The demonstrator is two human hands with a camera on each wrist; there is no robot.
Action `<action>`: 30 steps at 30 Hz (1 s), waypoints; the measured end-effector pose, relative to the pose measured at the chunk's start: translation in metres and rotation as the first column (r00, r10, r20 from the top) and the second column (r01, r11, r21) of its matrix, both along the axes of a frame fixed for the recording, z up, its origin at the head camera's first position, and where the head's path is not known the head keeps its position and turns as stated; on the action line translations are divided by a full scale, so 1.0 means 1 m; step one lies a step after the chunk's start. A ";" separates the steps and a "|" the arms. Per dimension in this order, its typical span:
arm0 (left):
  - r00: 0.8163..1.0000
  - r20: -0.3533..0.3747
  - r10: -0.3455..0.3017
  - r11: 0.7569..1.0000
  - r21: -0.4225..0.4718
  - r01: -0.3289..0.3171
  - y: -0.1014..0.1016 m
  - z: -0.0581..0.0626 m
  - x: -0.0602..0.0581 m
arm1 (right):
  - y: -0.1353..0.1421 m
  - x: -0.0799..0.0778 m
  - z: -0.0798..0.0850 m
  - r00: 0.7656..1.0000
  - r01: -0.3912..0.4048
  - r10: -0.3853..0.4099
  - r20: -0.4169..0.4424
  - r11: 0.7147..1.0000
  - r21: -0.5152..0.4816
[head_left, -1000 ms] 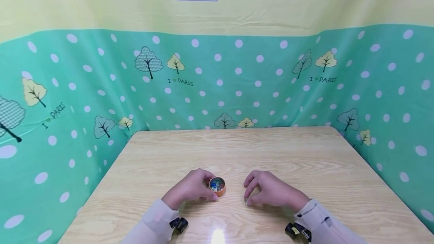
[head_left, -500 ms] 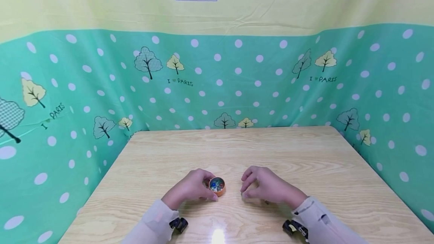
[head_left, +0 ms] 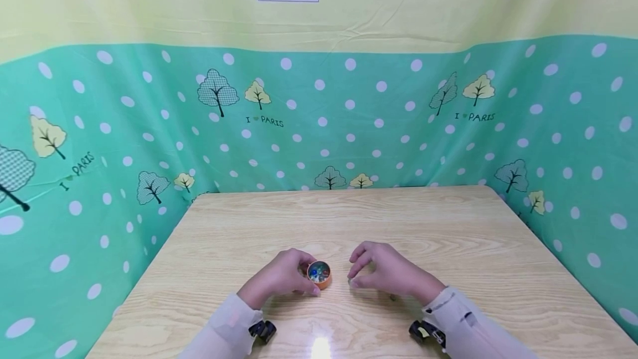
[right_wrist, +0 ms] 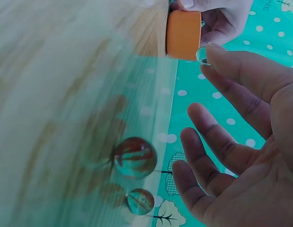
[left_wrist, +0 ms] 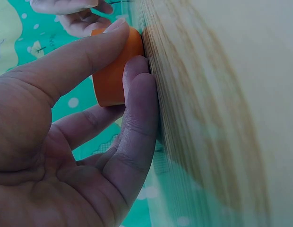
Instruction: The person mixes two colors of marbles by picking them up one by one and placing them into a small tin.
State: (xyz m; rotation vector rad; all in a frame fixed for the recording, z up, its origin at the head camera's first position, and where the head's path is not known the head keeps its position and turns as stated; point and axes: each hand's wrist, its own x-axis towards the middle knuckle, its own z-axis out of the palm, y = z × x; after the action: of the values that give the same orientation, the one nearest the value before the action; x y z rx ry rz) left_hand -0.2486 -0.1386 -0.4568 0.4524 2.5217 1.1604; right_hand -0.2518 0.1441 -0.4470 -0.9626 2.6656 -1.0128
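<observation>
A small round orange container (head_left: 326, 283) stands on the table, with several coloured marbles (head_left: 318, 273) inside. My left hand (head_left: 284, 272) grips its side, thumb in front and fingers round the back. In the left wrist view, the thumb and fingers press the orange wall (left_wrist: 108, 80). Just right of the container, my right hand (head_left: 386, 271) pinches a clear glass marble (right_wrist: 202, 56) between thumb and index finger; the other fingers are spread and loosely bent. Below that hand, a larger red-streaked marble (right_wrist: 135, 157) and a smaller marble (right_wrist: 140, 201) lie on the table.
The wood-grain table (head_left: 339, 220) reaches back to a green dotted curtain (head_left: 324, 121), which also hangs at both sides. A black wrist-camera mount (head_left: 262, 330) sits on the left sleeve, another mount (head_left: 426, 332) on the right.
My right hand has moved left and slightly up with the marble, nearer the container. A marble behind its palm has come into view. The left hand and container have stayed put.
</observation>
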 end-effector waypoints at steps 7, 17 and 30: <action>1.000 0.007 -0.003 1.000 0.006 0.003 0.000 0.000 0.000 | -0.007 0.000 0.001 1.000 0.007 -0.007 -0.024 1.000 -0.004; 1.000 0.007 -0.008 1.000 0.007 0.008 0.000 -0.001 -0.001 | -0.014 -0.002 0.002 1.000 0.014 -0.014 -0.022 1.000 0.000; 1.000 -0.005 -0.012 1.000 -0.017 0.012 0.000 0.000 -0.001 | -0.024 -0.008 0.002 1.000 0.013 -0.013 0.000 1.000 0.002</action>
State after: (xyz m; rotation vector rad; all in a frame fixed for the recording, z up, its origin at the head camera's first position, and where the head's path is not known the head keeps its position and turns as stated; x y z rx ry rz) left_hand -0.2500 -0.1390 -0.4571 0.4662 2.5282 1.1342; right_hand -0.2601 0.1198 -0.4450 -0.9456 2.6759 -1.0128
